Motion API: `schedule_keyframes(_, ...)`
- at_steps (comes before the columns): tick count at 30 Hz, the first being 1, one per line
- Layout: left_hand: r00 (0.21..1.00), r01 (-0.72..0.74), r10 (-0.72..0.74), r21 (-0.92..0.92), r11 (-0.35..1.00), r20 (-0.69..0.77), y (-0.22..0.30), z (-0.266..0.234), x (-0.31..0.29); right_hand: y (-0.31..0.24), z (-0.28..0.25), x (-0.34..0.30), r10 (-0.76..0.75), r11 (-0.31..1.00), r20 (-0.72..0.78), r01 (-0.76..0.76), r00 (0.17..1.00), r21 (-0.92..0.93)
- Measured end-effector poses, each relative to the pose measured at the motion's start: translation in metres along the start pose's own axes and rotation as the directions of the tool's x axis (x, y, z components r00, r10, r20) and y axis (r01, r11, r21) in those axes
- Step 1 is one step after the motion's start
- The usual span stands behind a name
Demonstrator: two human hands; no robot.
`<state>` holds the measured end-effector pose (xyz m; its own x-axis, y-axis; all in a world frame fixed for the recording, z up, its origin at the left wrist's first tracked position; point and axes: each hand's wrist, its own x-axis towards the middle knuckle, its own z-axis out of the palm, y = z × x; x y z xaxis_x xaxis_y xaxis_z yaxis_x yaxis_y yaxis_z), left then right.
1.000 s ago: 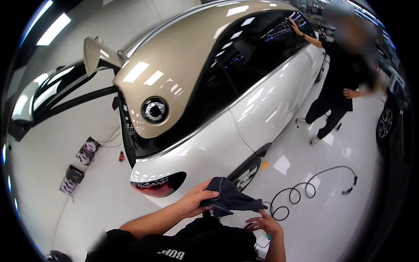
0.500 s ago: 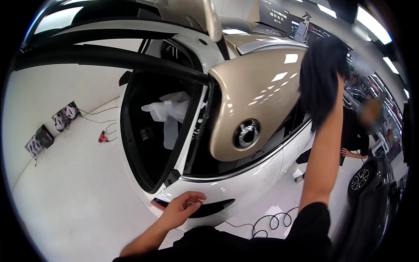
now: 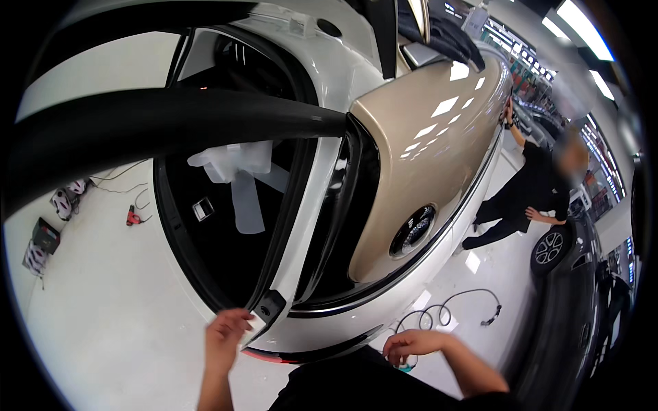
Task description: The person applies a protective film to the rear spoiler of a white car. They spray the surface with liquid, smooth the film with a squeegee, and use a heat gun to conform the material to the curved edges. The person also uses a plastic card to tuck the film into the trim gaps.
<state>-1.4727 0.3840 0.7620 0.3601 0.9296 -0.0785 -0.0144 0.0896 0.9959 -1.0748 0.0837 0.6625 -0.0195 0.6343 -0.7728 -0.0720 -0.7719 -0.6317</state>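
In the head view my left hand (image 3: 226,332) is at the rear corner of a white car (image 3: 363,322), beside a black fitting (image 3: 273,305) at the edge of the open boot. Its fingers are bent together around something I cannot make out, next to a pale flat patch. My right hand (image 3: 415,344) hangs low by the car's rear, fingers curled downward. A small teal thing (image 3: 406,367) shows just under them; whether it is held is unclear. A dark cloth (image 3: 445,38) lies up on the roof, above the glossy beige side panel (image 3: 425,151).
A raised black-edged tailgate (image 3: 171,123) crosses the left side. Translucent white sheeting (image 3: 236,164) lies inside the boot. A black cable (image 3: 445,308) coils on the floor. At right a person (image 3: 528,185) touches the car, near a dark car (image 3: 562,301). A red tool (image 3: 133,216) is on the floor.
My right hand has let go of the dark cloth, which now rests on the roof, and has come down low. My left hand has shifted left and down. The view has turned.
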Motion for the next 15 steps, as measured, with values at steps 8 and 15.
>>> schedule_keyframes(8,0.862,-0.469,0.506,0.333,0.818,-0.027,0.187,0.031,0.18,0.271,-0.007,0.061,0.306,0.843,-0.778,-0.536,0.549,-0.046)
schedule_keyframes(15,0.611,-0.687,0.496,0.103,0.719,0.617,0.264,0.109,0.236,0.16,-0.068,0.041,-0.005,0.985,-0.936,-0.159,0.353,-0.065)
